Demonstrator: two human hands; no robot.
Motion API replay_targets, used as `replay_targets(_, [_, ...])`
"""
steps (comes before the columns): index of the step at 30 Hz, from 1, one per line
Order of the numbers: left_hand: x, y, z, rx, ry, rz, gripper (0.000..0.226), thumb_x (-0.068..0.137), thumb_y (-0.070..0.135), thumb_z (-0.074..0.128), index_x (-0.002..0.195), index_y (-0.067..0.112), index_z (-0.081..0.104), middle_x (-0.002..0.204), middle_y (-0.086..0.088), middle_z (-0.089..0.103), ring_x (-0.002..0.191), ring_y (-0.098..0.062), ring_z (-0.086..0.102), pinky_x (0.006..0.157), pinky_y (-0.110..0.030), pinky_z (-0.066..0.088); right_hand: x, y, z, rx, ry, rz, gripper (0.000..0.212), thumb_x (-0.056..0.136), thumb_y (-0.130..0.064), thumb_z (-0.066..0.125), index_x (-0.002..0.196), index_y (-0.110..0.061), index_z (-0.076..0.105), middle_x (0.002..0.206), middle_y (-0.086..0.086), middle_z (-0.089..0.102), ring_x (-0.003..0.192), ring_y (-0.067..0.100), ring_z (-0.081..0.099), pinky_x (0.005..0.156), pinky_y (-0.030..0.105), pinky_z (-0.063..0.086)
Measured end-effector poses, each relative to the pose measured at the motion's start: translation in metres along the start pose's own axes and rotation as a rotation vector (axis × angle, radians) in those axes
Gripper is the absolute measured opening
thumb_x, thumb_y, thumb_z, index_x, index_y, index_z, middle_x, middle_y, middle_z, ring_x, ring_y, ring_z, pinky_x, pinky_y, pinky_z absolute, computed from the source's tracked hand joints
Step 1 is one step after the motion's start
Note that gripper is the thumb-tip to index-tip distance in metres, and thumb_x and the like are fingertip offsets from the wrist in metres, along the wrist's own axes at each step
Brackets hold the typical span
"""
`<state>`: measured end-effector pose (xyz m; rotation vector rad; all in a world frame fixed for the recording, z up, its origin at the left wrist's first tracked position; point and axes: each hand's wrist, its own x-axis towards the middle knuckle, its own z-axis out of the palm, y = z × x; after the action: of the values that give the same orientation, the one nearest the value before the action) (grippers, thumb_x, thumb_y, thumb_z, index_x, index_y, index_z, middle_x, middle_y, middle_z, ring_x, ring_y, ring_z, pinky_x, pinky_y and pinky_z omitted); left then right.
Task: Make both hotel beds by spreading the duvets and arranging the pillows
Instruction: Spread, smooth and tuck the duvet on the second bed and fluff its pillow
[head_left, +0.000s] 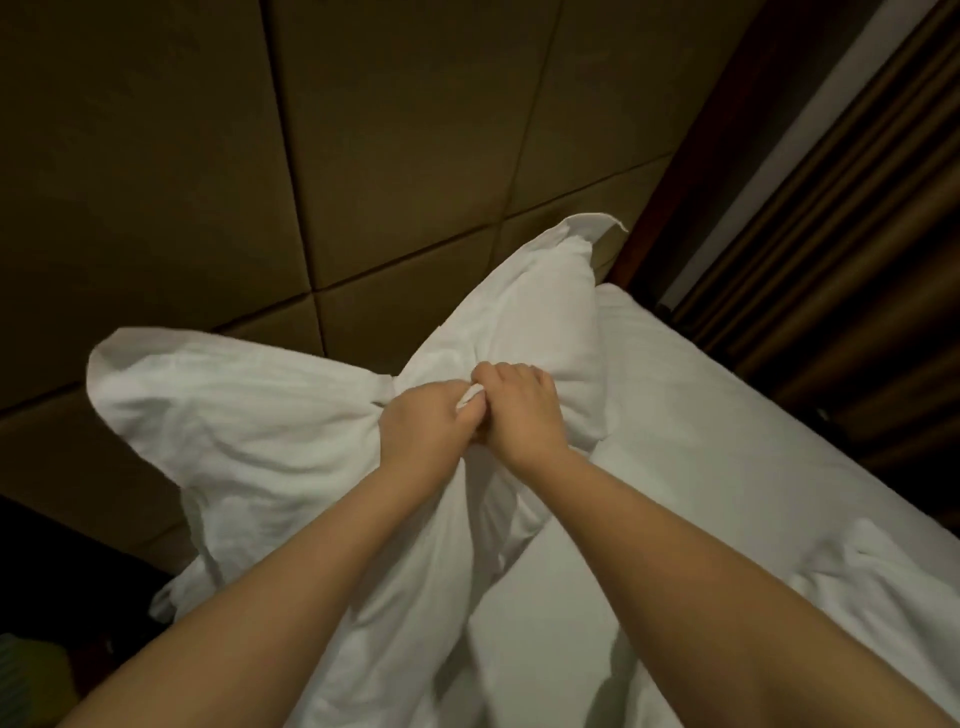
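**Hands bunch up a pillow**

Hands meet in the middle of a soft white cloth pillow. The left hand and the right hand sit side by side, touching each other. Both have their fingers curled tight, and each one grabs a fistful of the pillow's cloth. A small tuft of white cloth pokes out between the two fists.

The pillow is squeezed thin where the hands grip it (a bit like a bow tie). One puffy half sticks out to the left of the left hand. The other puffy half pokes up past the right hand, with a floppy corner at its tip. More of its cloth hangs down under the wrists.

Right of the right hand lies a flat white bed sheet. Nearer the right elbow is some rumpled white bedding. Beyond the hands stand big brown padded wall panels with dark seams. Far off to the right of the right hand hang brown pleated curtains.
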<state>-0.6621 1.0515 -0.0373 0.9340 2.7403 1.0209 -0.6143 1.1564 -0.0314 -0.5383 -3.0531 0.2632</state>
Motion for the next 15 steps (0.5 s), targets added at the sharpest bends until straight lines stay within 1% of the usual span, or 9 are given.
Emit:
replay_targets(1, [-0.002, 0.017, -0.005, -0.047, 0.029, 0.017, 0.041, 0.087, 0.045, 0.034, 0.052, 0.024, 0.038, 0.053, 0.006, 0.043, 0.06, -0.017, 0.046, 0.051, -0.03, 0.026, -0.006, 0.004, -0.017, 0.019, 0.046, 0.003, 0.019, 0.089, -0.032, 0.056, 0.105, -0.024, 0.051, 0.11, -0.001, 0.059, 0.11, 0.021, 0.049, 0.097, 0.032, 0.028])
replay_targets(2, [-0.004, 0.034, -0.011, -0.081, 0.061, 0.049, 0.041, 0.087, 0.044, 0.036, 0.051, 0.024, 0.036, 0.051, 0.007, 0.04, 0.057, -0.015, 0.043, 0.049, -0.027, 0.024, -0.014, 0.008, -0.035, 0.038, 0.077, 0.007, 0.006, 0.092, -0.028, 0.051, 0.097, -0.024, 0.051, 0.101, -0.001, 0.06, 0.101, 0.019, 0.049, 0.091, 0.031, 0.031])
replay_targets(3, [-0.007, 0.052, -0.018, -0.109, 0.094, 0.092, 0.039, 0.086, 0.043, 0.037, 0.051, 0.025, 0.035, 0.05, 0.007, 0.038, 0.054, -0.012, 0.041, 0.049, -0.025, 0.022, -0.023, 0.01, -0.056, 0.06, 0.104, 0.01, 0.007, 0.095, -0.025, 0.047, 0.095, -0.022, 0.053, 0.094, -0.001, 0.058, 0.095, 0.017, 0.047, 0.089, 0.031, 0.033])
replay_targets(5, [-0.012, 0.086, -0.038, -0.145, 0.166, 0.194, 0.036, 0.081, 0.04, 0.036, 0.049, 0.026, 0.032, 0.048, 0.009, 0.035, 0.049, -0.006, 0.035, 0.049, -0.023, 0.021, -0.04, 0.015, -0.094, 0.103, 0.16, 0.023, 0.017, 0.098, -0.023, 0.044, 0.1, -0.017, 0.06, 0.088, -0.002, 0.05, 0.089, 0.014, 0.042, 0.088, 0.031, 0.035])
replay_targets(6, [-0.015, 0.103, -0.051, -0.156, 0.195, 0.249, 0.036, 0.081, 0.04, 0.037, 0.048, 0.026, 0.03, 0.047, 0.01, 0.033, 0.047, -0.004, 0.033, 0.05, -0.025, 0.023, -0.049, 0.017, -0.113, 0.111, 0.195, 0.018, 0.019, 0.097, -0.022, 0.044, 0.1, -0.014, 0.062, 0.087, -0.001, 0.051, 0.089, 0.016, 0.044, 0.087, 0.032, 0.037])
replay_targets(8, [-0.022, 0.135, -0.074, -0.183, 0.24, 0.36, 0.04, 0.08, 0.046, 0.037, 0.047, 0.025, 0.025, 0.044, 0.01, 0.03, 0.046, -0.004, 0.031, 0.058, -0.029, 0.027, -0.066, 0.024, -0.15, 0.116, 0.269, -0.006, 0.019, 0.093, -0.02, 0.048, 0.094, -0.01, 0.065, 0.087, 0.005, 0.062, 0.09, 0.023, 0.054, 0.083, 0.036, 0.043])
replay_targets(11, [-0.039, 0.189, -0.11, -0.206, 0.343, 0.522, 0.042, 0.074, 0.054, 0.031, 0.048, 0.023, 0.02, 0.041, 0.007, 0.024, 0.043, -0.003, 0.029, 0.05, -0.018, 0.026, -0.102, 0.035, -0.211, 0.061, 0.392, -0.041, 0.018, 0.091, -0.023, 0.054, 0.093, -0.01, 0.066, 0.094, 0.011, 0.069, 0.092, 0.03, 0.058, 0.08, 0.039, 0.044])
replay_targets(13, [-0.064, 0.226, -0.132, -0.224, 0.408, 0.608, 0.045, 0.077, 0.053, 0.036, 0.048, 0.023, 0.02, 0.041, 0.006, 0.024, 0.042, -0.004, 0.029, 0.047, -0.017, 0.025, -0.139, 0.038, -0.253, -0.016, 0.476, -0.068, 0.02, 0.091, -0.027, 0.055, 0.098, -0.013, 0.066, 0.098, 0.011, 0.069, 0.094, 0.031, 0.058, 0.079, 0.038, 0.042])
replay_targets(15, [-0.098, 0.267, -0.151, -0.249, 0.466, 0.682, 0.048, 0.083, 0.046, 0.046, 0.048, 0.023, 0.023, 0.042, 0.007, 0.026, 0.043, -0.005, 0.03, 0.047, -0.018, 0.02, -0.186, 0.041, -0.294, -0.075, 0.572, -0.101, 0.021, 0.091, -0.032, 0.057, 0.1, -0.017, 0.068, 0.1, 0.01, 0.07, 0.095, 0.031, 0.059, 0.078, 0.037, 0.042])
